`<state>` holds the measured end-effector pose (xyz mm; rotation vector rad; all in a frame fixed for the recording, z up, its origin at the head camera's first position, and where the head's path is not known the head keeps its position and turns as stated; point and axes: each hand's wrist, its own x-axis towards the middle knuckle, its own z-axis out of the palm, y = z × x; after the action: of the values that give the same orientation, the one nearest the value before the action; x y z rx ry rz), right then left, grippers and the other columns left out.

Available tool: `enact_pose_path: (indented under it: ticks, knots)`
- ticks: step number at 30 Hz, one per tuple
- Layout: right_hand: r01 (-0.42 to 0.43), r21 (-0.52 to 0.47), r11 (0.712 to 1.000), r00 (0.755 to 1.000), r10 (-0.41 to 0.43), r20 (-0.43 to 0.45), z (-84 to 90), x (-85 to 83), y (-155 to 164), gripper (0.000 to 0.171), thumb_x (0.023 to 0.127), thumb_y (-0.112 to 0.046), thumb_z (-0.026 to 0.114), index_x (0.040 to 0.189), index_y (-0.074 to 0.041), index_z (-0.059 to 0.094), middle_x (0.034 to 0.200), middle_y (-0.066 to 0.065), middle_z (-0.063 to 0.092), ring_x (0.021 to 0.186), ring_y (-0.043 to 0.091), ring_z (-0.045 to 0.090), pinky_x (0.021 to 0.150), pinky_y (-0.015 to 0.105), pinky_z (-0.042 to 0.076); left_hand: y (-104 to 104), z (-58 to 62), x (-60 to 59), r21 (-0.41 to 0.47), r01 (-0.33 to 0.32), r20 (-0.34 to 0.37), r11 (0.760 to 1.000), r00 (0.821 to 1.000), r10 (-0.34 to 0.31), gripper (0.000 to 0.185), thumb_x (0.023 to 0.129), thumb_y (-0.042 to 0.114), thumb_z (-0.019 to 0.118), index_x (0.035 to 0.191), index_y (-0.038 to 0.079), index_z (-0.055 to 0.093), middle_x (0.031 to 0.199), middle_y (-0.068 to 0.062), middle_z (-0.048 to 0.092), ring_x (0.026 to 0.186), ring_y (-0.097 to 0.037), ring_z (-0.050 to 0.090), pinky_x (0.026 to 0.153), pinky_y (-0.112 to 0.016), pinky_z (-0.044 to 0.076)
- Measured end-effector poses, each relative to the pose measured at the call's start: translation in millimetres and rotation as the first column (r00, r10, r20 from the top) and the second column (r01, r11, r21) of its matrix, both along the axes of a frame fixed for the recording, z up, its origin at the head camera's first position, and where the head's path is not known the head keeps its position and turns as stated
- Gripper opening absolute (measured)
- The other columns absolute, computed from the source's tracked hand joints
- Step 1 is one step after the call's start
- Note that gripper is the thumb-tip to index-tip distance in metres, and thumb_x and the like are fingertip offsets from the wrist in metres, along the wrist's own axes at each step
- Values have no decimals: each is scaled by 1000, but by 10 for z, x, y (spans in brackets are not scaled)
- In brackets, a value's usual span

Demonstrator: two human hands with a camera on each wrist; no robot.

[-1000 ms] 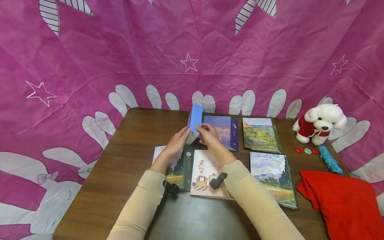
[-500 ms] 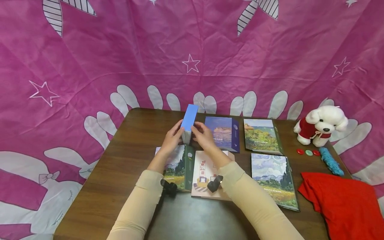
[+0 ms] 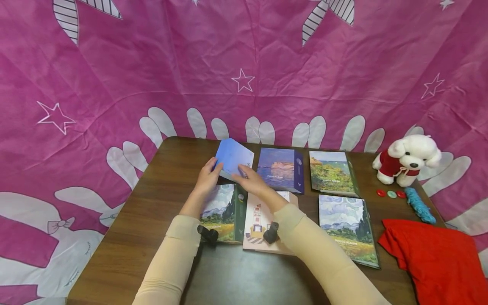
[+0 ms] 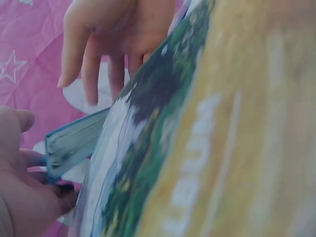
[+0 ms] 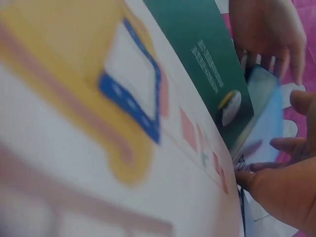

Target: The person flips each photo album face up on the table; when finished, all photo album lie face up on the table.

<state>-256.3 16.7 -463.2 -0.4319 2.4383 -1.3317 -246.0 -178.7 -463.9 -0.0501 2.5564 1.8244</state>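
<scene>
A thick blue photo album (image 3: 231,157) leans at a slant near the back of the table, its spine to the left and its lettered cover turned up to the right. My left hand (image 3: 207,177) holds its left side, fingers curled around the edge; the left wrist view shows the album's page block (image 4: 74,143) beside those fingers. My right hand (image 3: 251,180) lies at the lower right of the cover with fairly straight fingers touching it. Just in front are a landscape-painting photo album (image 3: 223,207) and a pink album with an armchair drawing (image 3: 259,216).
To the right lie a purple seascape album (image 3: 280,167), a garden-and-sea album (image 3: 329,171) and another landscape album (image 3: 348,226). Beyond them are a white plush dog (image 3: 409,154), buttons (image 3: 391,194), turquoise yarn (image 3: 419,205) and red cloth (image 3: 438,258). A pink curtain (image 3: 190,63) hangs behind.
The blue album has moved left and tipped from standing on edge, so its cover now faces up. Both hands have moved left with it, and the right fingers have loosened.
</scene>
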Motion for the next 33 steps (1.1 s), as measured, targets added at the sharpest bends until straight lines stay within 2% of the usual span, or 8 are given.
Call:
enact_pose_path:
  ticks: [4,7,12,16,20,26,30,33]
  knots:
    - [-5,-27,1000,1000,5,4,20,-24,77,68,104,-45,52,160,-12,31,164,14,30,150,35,27,119,57,26,-56,-95,-35,10,21,89,1000,996,-22,71,107,43,47,158,-2,26,164,-20,25,152,-33,20,124,-43,17]
    - [49,-91,995,998,-51,-24,24,-29,158,64,105,-41,52,159,-10,33,160,17,36,146,37,34,116,56,32,-65,-98,-29,20,11,101,1000,995,-13,69,107,41,47,159,0,27,164,-19,28,152,-32,22,124,-43,18]
    - [163,-204,965,980,-182,-76,65,1,326,65,106,-40,51,158,-8,32,161,14,35,148,30,33,120,44,31,-12,-57,-20,-12,-42,32,999,999,42,64,107,40,47,158,5,32,162,-17,32,151,-32,27,123,-45,21]
    - [238,-285,928,958,-274,-91,133,37,508,66,105,-42,53,158,-9,32,161,11,36,150,24,31,121,37,28,112,10,-2,-72,-52,-61,996,997,47,61,106,42,48,157,9,37,162,-15,33,150,-34,27,123,-48,21]
    - [274,-325,905,941,-323,-105,218,81,747,65,105,-42,52,159,-11,32,161,11,36,150,24,31,121,36,27,258,68,10,-122,-26,-142,992,990,9,58,106,41,49,154,10,41,162,-13,35,151,-34,27,123,-48,20]
    - [319,-301,899,917,-373,-142,330,174,1154,66,106,-43,51,160,-13,29,161,11,36,151,24,28,122,40,25,457,88,66,-161,42,-178,986,982,-71,55,106,41,49,153,14,44,160,-11,39,150,-32,29,122,-52,22]
    - [352,-276,894,903,-402,-153,318,214,1388,66,106,-41,52,160,-12,28,160,14,37,151,26,29,123,43,24,571,72,116,-183,114,-199,976,968,-151,55,105,40,51,153,14,44,158,-10,41,148,-32,32,120,-54,25]
    - [389,-269,881,885,-438,-158,271,228,1518,65,106,-37,53,159,-10,29,159,15,39,149,28,32,122,44,26,654,70,137,-178,131,-228,975,959,-171,55,105,39,53,153,13,45,157,-9,42,148,-31,33,120,-51,26]
